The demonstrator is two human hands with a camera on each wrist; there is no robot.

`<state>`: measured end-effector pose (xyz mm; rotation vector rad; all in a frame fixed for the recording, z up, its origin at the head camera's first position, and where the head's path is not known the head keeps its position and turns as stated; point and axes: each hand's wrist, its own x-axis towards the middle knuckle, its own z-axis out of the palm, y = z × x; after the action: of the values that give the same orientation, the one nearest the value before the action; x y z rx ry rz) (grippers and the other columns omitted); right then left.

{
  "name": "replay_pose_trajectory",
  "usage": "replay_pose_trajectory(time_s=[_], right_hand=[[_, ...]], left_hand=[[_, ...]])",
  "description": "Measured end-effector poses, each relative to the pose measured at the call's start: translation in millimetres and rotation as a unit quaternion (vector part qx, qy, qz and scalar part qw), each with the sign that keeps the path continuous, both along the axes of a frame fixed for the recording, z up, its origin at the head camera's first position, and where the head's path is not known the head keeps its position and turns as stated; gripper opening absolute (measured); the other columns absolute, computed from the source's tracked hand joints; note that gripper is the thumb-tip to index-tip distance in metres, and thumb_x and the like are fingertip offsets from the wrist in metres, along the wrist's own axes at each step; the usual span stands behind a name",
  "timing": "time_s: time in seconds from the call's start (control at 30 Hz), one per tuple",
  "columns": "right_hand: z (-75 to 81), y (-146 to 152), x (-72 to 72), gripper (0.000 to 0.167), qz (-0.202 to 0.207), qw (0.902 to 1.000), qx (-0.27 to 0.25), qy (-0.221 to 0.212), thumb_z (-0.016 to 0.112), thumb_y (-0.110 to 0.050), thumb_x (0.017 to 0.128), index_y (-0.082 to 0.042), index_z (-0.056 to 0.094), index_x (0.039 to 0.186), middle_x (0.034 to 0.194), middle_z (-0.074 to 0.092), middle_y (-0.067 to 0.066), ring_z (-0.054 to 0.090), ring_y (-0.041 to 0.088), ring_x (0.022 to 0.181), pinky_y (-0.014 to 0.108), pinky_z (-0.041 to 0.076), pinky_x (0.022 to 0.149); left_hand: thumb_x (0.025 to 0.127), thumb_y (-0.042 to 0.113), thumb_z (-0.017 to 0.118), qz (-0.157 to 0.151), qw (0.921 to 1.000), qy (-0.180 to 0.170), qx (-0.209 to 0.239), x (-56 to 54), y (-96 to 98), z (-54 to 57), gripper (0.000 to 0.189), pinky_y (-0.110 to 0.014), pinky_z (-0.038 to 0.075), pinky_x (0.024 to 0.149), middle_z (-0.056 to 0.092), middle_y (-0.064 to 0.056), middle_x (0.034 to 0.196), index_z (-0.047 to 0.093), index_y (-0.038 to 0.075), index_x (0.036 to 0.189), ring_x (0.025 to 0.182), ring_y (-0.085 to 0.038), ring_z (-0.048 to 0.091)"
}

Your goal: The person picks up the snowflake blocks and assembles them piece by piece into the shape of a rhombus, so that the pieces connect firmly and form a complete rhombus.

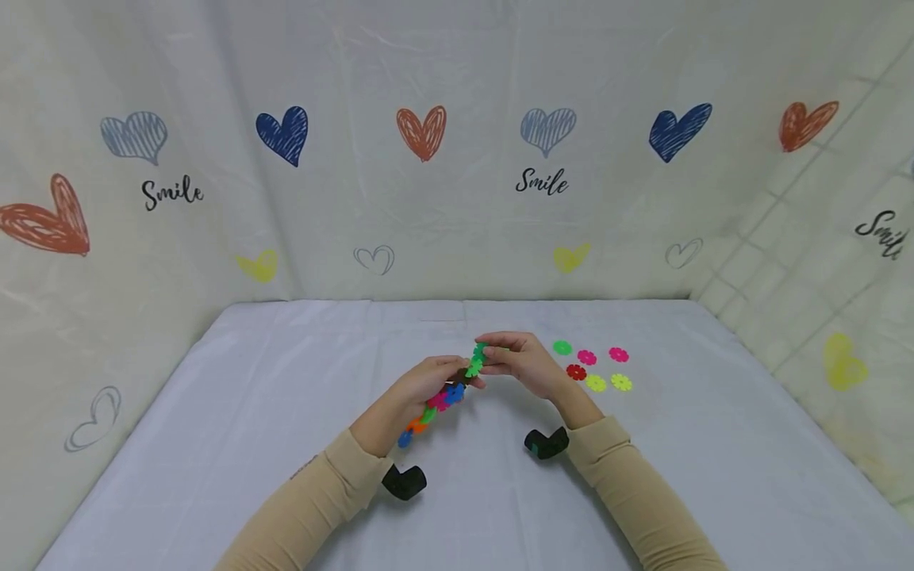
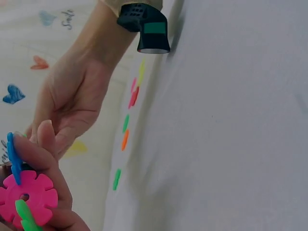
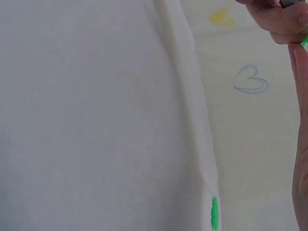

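Observation:
A chain of flower-shaped plastic discs slants between the two hands in the head view. From its low end it has blue, orange, green, pink, blue and dark brown discs, then green discs at the top. My left hand grips the middle of the chain, around the dark disc. At the upper end, the fingers of my right hand pinch the topmost green disc. The right wrist view catches only part of both hands at its right edge.
Several loose flower discs lie on the white-covered table right of my right hand: green, pink, red and yellow. A dark wrist camera sits below each forearm. A printed curtain stands behind the table.

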<state>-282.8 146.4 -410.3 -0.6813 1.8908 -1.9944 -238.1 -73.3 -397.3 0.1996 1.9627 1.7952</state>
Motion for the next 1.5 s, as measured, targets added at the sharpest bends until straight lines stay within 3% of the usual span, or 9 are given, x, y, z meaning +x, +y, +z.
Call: replay_pose_trajectory(time_s=[0.23, 0.4, 0.47, 0.63, 0.87, 0.97, 1.07, 1.2, 1.5], right_hand=[[1.2, 3, 1.4, 0.025, -0.004, 0.9998, -0.021, -0.001, 0.059, 0.004, 0.101, -0.008, 0.078, 0.111, 0.104, 0.072, 0.007, 0.075, 0.020, 0.088, 0.042, 0.056, 0.086], [0.7, 4, 3.8, 0.022, -0.001, 0.9997, -0.023, 0.013, 0.059, 0.005, 0.101, 0.017, 0.065, 0.119, 0.103, 0.072, 0.007, 0.076, 0.019, 0.087, 0.038, 0.058, 0.082], [1.5, 4, 5.1, 0.022, -0.004, 0.9995, -0.027, 0.016, 0.058, 0.006, 0.101, 0.016, 0.065, 0.119, 0.103, 0.072, 0.007, 0.076, 0.019, 0.087, 0.037, 0.058, 0.081], [4.4, 3, 7.5, 0.033, -0.012, 0.9988, -0.043, 0.020, 0.057, 0.008, 0.101, -0.014, 0.080, 0.105, 0.102, 0.070, 0.005, 0.075, 0.017, 0.087, 0.033, 0.059, 0.080], [9.6, 2, 6.4, 0.026, -0.018, 0.9989, -0.030, 0.030, 0.055, 0.010, 0.100, 0.023, 0.055, 0.123, 0.102, 0.069, 0.006, 0.075, 0.017, 0.087, 0.033, 0.059, 0.080], [8.0, 3, 3.5, 0.029, -0.017, 0.9993, -0.018, 0.030, 0.055, 0.009, 0.101, 0.025, 0.052, 0.124, 0.102, 0.069, 0.005, 0.074, 0.017, 0.088, 0.034, 0.059, 0.081], [4.6, 5, 0.4, 0.021, -0.020, 0.9993, -0.020, 0.024, 0.054, 0.009, 0.101, 0.011, 0.069, 0.117, 0.102, 0.069, 0.004, 0.074, 0.017, 0.089, 0.033, 0.059, 0.082], [0.0, 8, -1.5, 0.042, -0.019, 0.9989, -0.042, 0.009, 0.051, 0.010, 0.102, -0.022, 0.079, 0.105, 0.101, 0.071, 0.001, 0.073, 0.015, 0.089, 0.030, 0.059, 0.081], [-4.4, 14, -4.3, 0.043, -0.002, 0.9956, -0.093, -0.007, 0.050, 0.007, 0.104, -0.025, 0.079, 0.105, 0.098, 0.071, -0.001, 0.073, 0.012, 0.088, 0.026, 0.058, 0.081]], left_hand=[[0.110, 0.027, 0.047, 0.009, 0.9999, -0.015, 0.000, 0.9, 3.1, 0.0, 0.039, -0.021, 0.044, 0.072, 0.074, -0.001, 0.098, 0.066, -0.003, 0.127, 0.091, -0.017, 0.055], [0.110, 0.027, 0.047, 0.015, 0.9996, -0.023, 0.000, 1.3, 5.4, -2.6, 0.039, -0.020, 0.040, 0.068, 0.074, 0.001, 0.095, 0.066, -0.003, 0.126, 0.078, -0.012, 0.051], [0.110, 0.027, 0.047, 0.017, 0.9995, -0.024, 0.005, 0.9, 6.5, -2.2, 0.039, -0.020, 0.040, 0.067, 0.074, 0.001, 0.094, 0.067, -0.003, 0.125, 0.074, -0.011, 0.050], [0.110, 0.026, 0.047, 0.022, 0.9992, -0.025, 0.021, 0.1, 8.1, 4.7, 0.036, -0.020, 0.041, 0.064, 0.073, 0.001, 0.092, 0.069, -0.001, 0.120, 0.068, -0.010, 0.049], [0.110, 0.024, 0.048, 0.014, 0.9995, -0.016, 0.023, -2.8, 7.5, 10.3, 0.036, -0.019, 0.040, 0.063, 0.075, 0.001, 0.093, 0.066, -0.003, 0.126, 0.074, -0.011, 0.050], [0.110, 0.025, 0.049, 0.010, 0.9996, -0.020, 0.018, -4.7, 7.1, 8.7, 0.036, -0.019, 0.041, 0.064, 0.075, -0.001, 0.099, 0.066, -0.002, 0.128, 0.074, -0.011, 0.052], [0.110, 0.028, 0.050, -0.002, 0.9999, -0.009, 0.004, -6.1, 6.0, 9.2, 0.037, -0.020, 0.044, 0.069, 0.075, -0.004, 0.105, 0.067, 0.000, 0.127, 0.085, -0.016, 0.058], [0.110, 0.034, 0.049, -0.029, 0.9992, 0.000, -0.027, -7.2, 2.3, 13.6, 0.038, -0.032, 0.045, 0.081, 0.075, -0.005, 0.111, 0.067, 0.006, 0.129, 0.106, -0.027, 0.062], [0.105, 0.054, 0.048, -0.085, 0.9887, 0.015, -0.122, -13.9, -16.0, 14.1, 0.051, -0.043, 0.050, 0.082, 0.070, -0.005, 0.119, 0.063, 0.017, 0.137, 0.104, -0.024, 0.068]])
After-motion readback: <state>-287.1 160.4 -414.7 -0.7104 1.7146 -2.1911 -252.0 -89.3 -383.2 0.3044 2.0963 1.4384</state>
